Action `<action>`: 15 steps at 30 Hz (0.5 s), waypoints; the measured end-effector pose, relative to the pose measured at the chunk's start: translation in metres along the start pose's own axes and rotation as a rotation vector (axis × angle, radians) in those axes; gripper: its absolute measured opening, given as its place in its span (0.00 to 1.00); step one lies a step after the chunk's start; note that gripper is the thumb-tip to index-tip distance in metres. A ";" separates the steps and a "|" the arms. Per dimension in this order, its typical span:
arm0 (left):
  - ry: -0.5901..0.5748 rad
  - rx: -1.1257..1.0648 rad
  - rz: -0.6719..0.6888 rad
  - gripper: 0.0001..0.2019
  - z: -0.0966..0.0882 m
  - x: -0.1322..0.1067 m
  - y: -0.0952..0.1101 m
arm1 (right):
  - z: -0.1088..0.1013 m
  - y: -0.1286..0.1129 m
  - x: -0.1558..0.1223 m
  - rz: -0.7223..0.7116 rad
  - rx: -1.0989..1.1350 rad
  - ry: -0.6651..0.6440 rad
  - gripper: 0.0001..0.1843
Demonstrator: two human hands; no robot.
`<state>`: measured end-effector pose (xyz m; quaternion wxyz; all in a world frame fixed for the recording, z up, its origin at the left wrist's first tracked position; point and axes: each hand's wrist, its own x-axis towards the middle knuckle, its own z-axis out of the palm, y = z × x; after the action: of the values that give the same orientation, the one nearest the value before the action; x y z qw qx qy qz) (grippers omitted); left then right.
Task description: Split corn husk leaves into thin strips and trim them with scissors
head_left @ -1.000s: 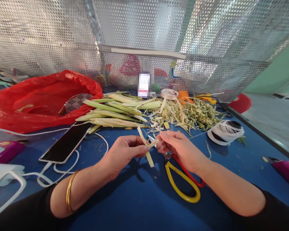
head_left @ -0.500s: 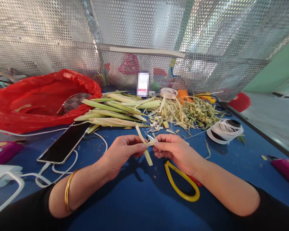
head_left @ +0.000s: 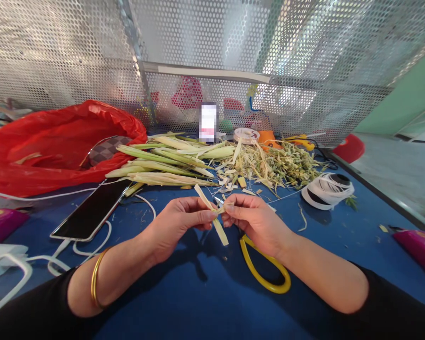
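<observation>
Between my two hands is a pale corn husk strip (head_left: 220, 230), crossed with another narrow piece. My left hand (head_left: 187, 215) pinches the crossing between thumb and fingers. On the other side my right hand (head_left: 253, 215) is closed on the narrow end of the husk. Under my right hand lies a pair of scissors (head_left: 247, 264) with a yellow handle; the blade tips show between my hands. Behind them rests a pile of green and cream corn husks (head_left: 170, 163), with loose shredded scraps (head_left: 257, 165) to its right.
A red plastic bag (head_left: 56, 141) stands open at the left, beside a dark-screened phone (head_left: 92, 212) with a white cable. A spool of white thread (head_left: 327, 192) is at the right. Another lit phone (head_left: 208, 123) leans on the perforated metal panel (head_left: 205, 42) at the back.
The long husk strip has tilted, its lower end shifting right. The narrow piece at my right fingers now shows less, and my right fingertips have moved slightly closer to my left.
</observation>
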<state>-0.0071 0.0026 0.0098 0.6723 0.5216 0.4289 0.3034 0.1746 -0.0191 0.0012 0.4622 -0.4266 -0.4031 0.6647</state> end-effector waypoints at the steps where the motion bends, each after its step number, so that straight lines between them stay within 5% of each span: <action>1: 0.007 -0.004 -0.002 0.10 0.000 0.000 0.000 | -0.001 -0.001 0.000 -0.004 -0.020 -0.015 0.10; 7: 0.036 0.030 0.000 0.11 0.003 0.000 -0.001 | 0.001 0.000 0.000 -0.029 -0.253 0.001 0.13; 15: 0.027 -0.090 -0.049 0.13 -0.002 0.001 0.001 | 0.003 -0.004 -0.004 -0.105 -0.197 0.121 0.12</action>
<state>-0.0085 0.0050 0.0107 0.6965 0.4759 0.4364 0.3130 0.1733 -0.0221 0.0069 0.4758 -0.4875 -0.4594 0.5700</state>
